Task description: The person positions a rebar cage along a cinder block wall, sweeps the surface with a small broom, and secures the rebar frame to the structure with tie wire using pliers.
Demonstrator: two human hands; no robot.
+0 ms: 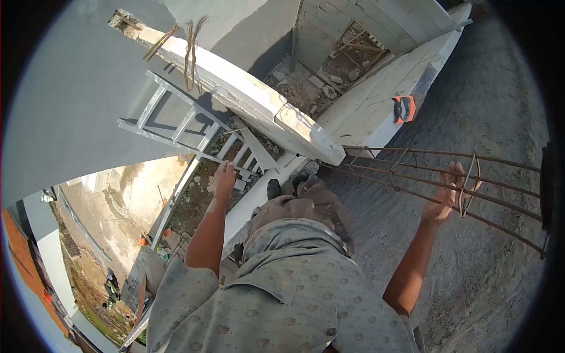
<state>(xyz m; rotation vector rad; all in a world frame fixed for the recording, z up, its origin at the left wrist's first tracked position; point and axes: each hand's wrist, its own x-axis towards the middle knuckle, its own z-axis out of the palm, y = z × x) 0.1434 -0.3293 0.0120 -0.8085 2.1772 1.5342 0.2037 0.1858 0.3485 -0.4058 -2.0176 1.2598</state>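
Observation:
To my right, the steel rebar cage (406, 170) sticks out sideways from the end of the concrete wall beam, with thin stirrups around its long bars. My right hand (441, 200) is at the cage beside a stirrup, its fingers around the bars. My left hand (223, 179) hangs in the air near the aluminium ladder (182, 126), fingers loosely bent with nothing visible in them. Whether it touches the ladder's rail I cannot tell. My feet are on a narrow ledge below, partly hidden by my trousers.
An orange-and-black tool (404, 109) lies on the pale block wall (376, 100). Bent bars (191, 56) stand up from the concrete beam (235, 76). Rubble (321, 85) lies in the walled space beyond. Ground drops away far below on the left.

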